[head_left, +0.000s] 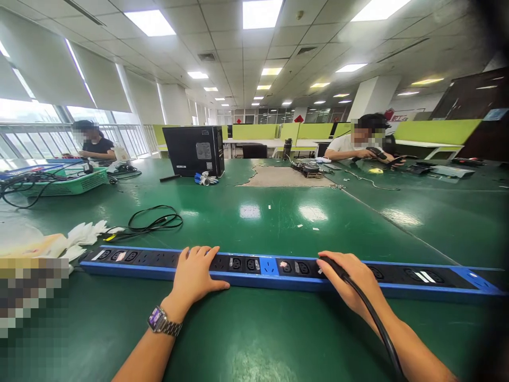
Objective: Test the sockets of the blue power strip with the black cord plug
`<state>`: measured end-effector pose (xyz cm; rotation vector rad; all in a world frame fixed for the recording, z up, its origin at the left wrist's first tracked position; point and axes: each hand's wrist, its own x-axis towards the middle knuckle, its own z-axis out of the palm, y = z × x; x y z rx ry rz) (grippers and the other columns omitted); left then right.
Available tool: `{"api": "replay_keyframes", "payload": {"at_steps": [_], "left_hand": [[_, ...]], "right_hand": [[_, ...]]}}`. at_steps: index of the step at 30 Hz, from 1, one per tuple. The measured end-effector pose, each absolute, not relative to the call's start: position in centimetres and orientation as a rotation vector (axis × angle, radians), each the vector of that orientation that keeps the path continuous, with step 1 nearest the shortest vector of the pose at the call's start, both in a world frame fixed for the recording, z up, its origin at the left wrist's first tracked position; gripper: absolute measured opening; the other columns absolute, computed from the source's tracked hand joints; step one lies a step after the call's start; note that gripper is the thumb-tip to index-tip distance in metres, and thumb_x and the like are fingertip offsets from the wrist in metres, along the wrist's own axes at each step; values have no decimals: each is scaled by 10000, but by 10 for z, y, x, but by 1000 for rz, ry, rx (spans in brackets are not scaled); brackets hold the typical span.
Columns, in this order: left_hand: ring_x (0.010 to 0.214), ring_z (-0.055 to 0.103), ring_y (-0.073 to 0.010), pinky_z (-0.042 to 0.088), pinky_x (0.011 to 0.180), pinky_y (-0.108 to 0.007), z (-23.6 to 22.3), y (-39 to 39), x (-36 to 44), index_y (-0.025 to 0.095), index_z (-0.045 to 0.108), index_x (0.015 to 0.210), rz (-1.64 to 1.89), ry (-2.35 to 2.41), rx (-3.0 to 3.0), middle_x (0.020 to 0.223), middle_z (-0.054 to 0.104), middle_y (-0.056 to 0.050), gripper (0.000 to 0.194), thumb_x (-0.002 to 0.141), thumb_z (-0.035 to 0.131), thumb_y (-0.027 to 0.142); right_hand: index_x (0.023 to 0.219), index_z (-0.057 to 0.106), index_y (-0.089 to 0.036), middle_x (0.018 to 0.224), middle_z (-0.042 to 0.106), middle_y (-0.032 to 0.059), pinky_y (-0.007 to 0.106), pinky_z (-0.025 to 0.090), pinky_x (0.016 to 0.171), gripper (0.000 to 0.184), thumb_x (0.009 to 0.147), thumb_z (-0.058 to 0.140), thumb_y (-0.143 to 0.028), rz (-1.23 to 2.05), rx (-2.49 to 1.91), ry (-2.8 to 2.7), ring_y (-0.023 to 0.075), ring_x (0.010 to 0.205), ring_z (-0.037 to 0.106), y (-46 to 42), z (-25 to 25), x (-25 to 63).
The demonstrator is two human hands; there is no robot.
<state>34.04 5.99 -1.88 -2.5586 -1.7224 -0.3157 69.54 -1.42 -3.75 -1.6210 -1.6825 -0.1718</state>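
Observation:
A long blue power strip (269, 266) with black sockets lies lengthwise across the green table in front of me. My left hand (195, 277) grips it left of the middle, fingers over the far edge and thumb along the near edge. My right hand (353, 280) is closed around the black plug (333, 265) of a power cord, right at a socket right of the middle. The fingers hide the plug's front, so I cannot tell how deep it sits. Its thick black cord (376, 321) runs down along my right forearm.
A coiled black cable (157, 220) lies beyond the strip, near white tissues (85, 233) at left. Farther off are a green basket (85, 183) with cables, a black computer case (194, 151), gloves (205, 179) and electronic parts (308, 168). Two people sit at the far sides.

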Motion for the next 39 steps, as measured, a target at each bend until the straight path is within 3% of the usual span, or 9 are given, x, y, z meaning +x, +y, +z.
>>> {"api": "replay_keyframes", "payload": {"at_steps": [14,20,24,30,33,37,39], "left_hand": [[1250,477,-321,223,1122,-537,-21,59,341,293,505,1345,-345,-1728,-2552,1326,590,-84,815,637,725,632],[1238,482,-325,229,1119,-536,-19,59,342,266,509,1340,-345,-1722,-2558,1308,597,-89,833,633,725,651],[1212,496,-327,235,1118,-544,-19,57,342,247,525,1322,-377,-1726,-2554,1273,613,-87,868,599,741,675],[1189,500,-328,238,1116,-557,-23,57,342,238,522,1320,-416,-1714,-2569,1251,619,-100,930,559,732,731],[1188,501,-329,237,1116,-556,-24,58,342,245,519,1321,-418,-1721,-2561,1250,618,-98,930,564,717,747],[1197,496,-337,236,1117,-563,-23,58,343,232,520,1325,-395,-1716,-2572,1255,618,-102,937,565,719,745],[1206,492,-342,236,1114,-568,-21,58,342,235,518,1329,-384,-1721,-2577,1271,612,-107,931,571,722,735]], "right_hand": [[1013,654,-242,983,728,60,391,530,832,301,901,494,-471,-285,-1508,-1829,237,900,682,-16,-50,694],[1113,630,-228,1065,706,88,444,505,878,427,881,491,-558,-344,-1611,-1708,275,994,655,-16,-62,693],[1157,609,-256,1093,702,74,461,523,822,566,818,474,-688,-270,-1743,-1644,302,979,664,-15,-64,697],[934,663,-273,1059,705,72,511,514,854,592,738,457,-792,-269,-1678,-1673,334,1010,638,-6,-69,708],[883,691,-293,981,720,62,516,523,795,563,710,491,-790,-172,-1716,-1630,340,940,650,0,-71,713],[835,735,-318,934,731,50,489,512,696,485,635,612,-741,6,-1819,-1467,341,854,654,4,-67,714],[786,744,-300,878,734,47,463,503,681,404,559,736,-635,141,-1746,-1286,328,812,647,5,-58,711]]}}
